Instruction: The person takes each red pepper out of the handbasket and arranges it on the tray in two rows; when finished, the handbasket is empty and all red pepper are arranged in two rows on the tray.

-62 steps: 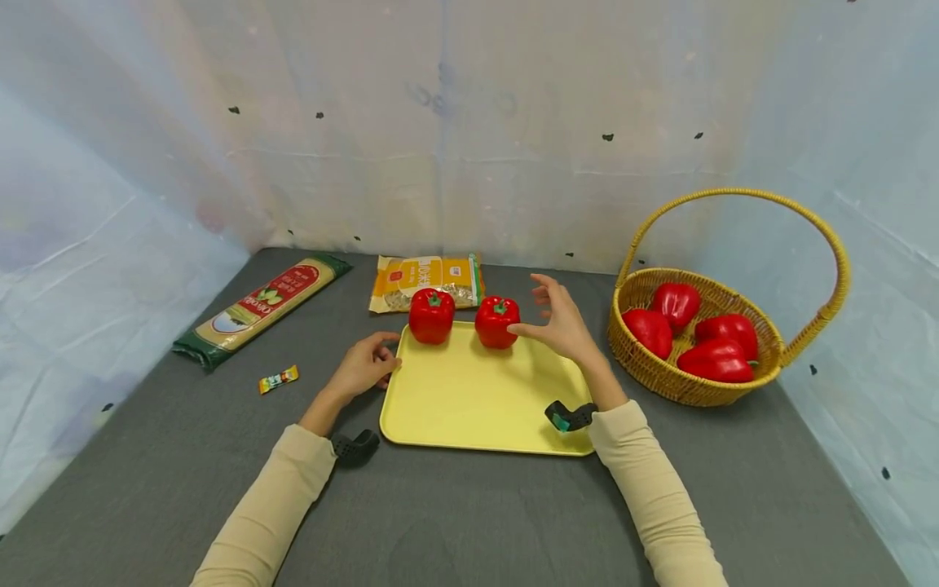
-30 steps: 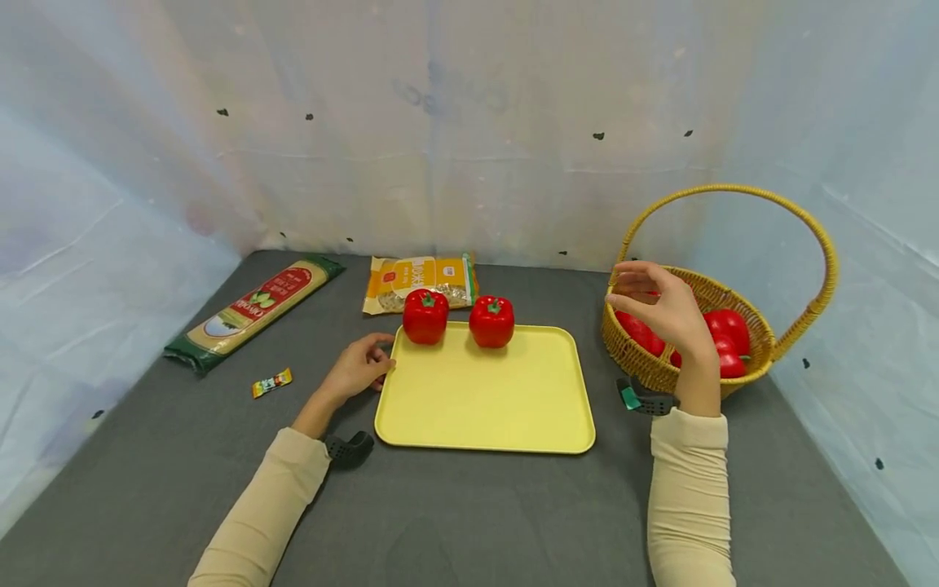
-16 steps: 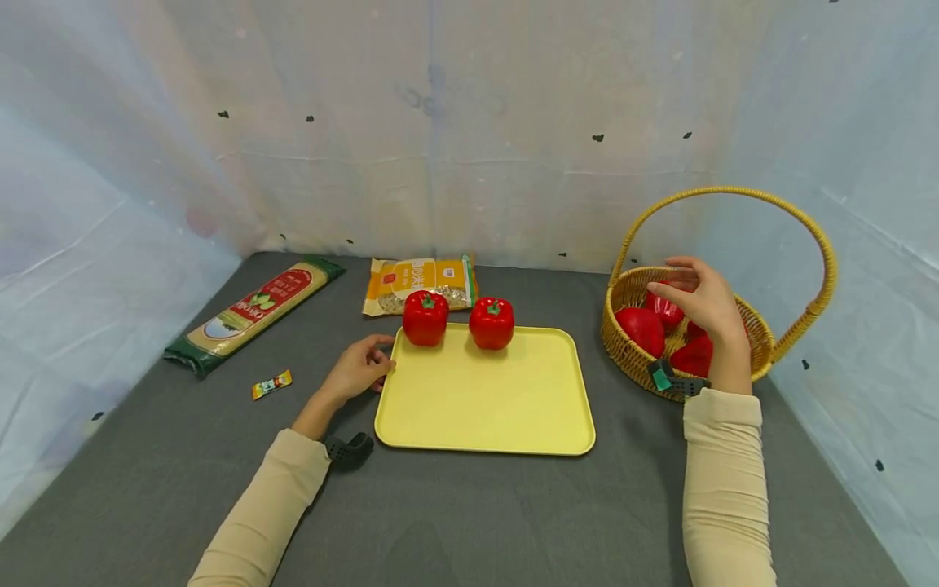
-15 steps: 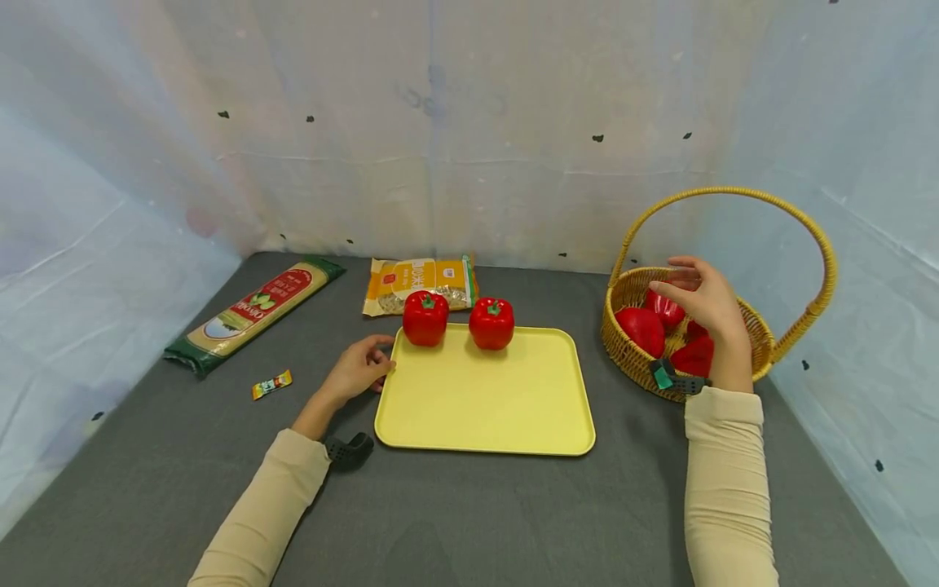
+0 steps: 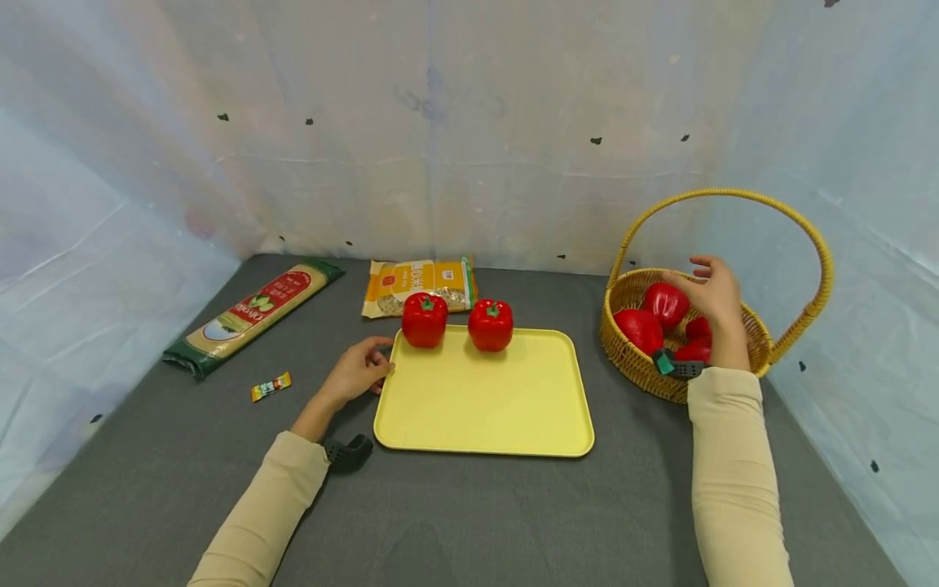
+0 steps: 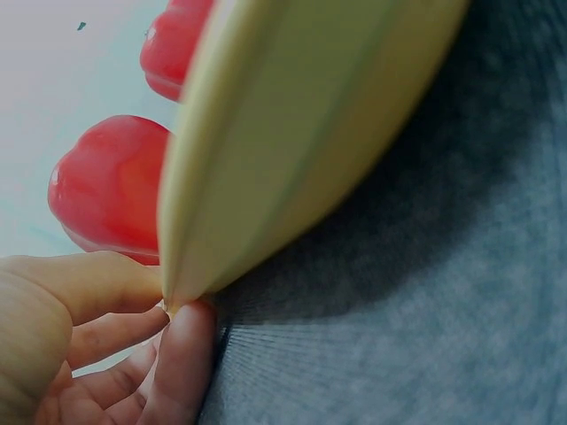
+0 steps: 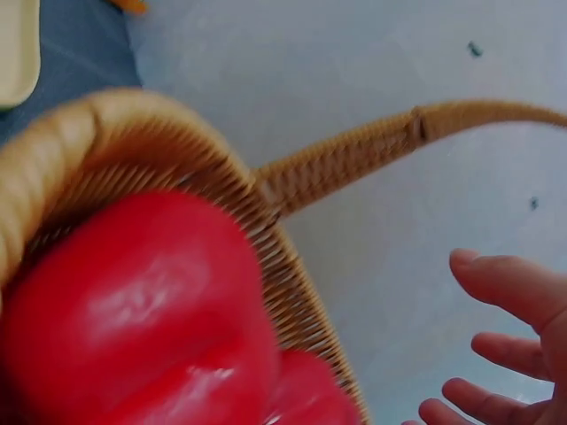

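Note:
My left hand [image 5: 354, 372] pinches the left rim of a yellow tray [image 5: 484, 399]; the left wrist view shows thumb and fingertips meeting at the tray edge [image 6: 190, 257]. Two red bell peppers stand at the tray's far side, one at the left corner [image 5: 425, 320] and one beside it [image 5: 491, 324]. Over a wicker basket [image 5: 623, 359] at the right, my right hand [image 5: 715, 293] is held with thumb and fingers spread, holding nothing. Several red bell peppers [image 5: 666, 305] lie inside, partly hidden by that hand and wrist. A large pepper [image 7: 151, 310] fills much of the right wrist view.
The basket's tall arched handle [image 5: 726, 193] rises above my right hand. Behind the tray lies an orange packet of grain [image 5: 421, 281]. A long green and beige packet [image 5: 253, 315] and a small wrapped candy [image 5: 271, 386] lie to the left. Plastic sheeting [image 5: 513, 163] walls the grey table.
My right hand has moved from beside the right-hand pepper on the tray rightward to above the basket, lately shifting slightly farther right. My left hand keeps its place at the tray rim.

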The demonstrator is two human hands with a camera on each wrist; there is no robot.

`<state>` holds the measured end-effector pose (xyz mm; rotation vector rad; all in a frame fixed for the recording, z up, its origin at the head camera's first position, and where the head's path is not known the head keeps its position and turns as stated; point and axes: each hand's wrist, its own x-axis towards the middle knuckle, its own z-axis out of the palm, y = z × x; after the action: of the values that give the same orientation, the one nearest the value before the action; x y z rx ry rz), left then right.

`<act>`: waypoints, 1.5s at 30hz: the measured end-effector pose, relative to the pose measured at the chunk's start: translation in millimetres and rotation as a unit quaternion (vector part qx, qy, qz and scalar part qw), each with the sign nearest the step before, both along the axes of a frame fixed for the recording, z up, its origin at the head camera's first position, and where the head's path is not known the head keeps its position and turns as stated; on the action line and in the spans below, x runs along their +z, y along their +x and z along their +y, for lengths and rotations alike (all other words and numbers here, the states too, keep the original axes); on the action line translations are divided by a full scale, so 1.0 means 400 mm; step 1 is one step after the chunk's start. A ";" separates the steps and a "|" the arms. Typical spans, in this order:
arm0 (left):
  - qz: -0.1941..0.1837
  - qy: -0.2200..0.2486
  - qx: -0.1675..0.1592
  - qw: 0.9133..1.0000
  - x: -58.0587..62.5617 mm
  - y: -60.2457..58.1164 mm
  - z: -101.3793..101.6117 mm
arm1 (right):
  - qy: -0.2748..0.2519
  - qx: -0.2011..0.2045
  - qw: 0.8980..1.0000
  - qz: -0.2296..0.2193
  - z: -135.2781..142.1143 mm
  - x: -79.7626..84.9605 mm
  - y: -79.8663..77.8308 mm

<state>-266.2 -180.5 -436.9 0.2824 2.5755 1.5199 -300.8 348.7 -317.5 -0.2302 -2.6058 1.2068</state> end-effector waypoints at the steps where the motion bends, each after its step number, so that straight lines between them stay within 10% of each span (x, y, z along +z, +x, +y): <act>1: -0.001 0.000 0.000 1.000 0.000 0.001 0.000 | -0.002 -0.007 1.000 -0.003 0.004 -0.007 -0.004; 17: -0.004 0.002 0.004 1.000 0.004 0.004 0.001 | -0.007 -0.038 0.998 -0.054 0.036 -0.070 -0.037; 45: -0.007 -0.010 0.008 1.000 -0.003 -0.002 -0.002 | 0.070 0.106 0.974 -0.186 0.045 -0.082 -0.041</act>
<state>-267.2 -181.2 -438.1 0.2485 2.5863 1.4949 -317.1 366.6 -350.4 -0.1656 -3.0963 1.1300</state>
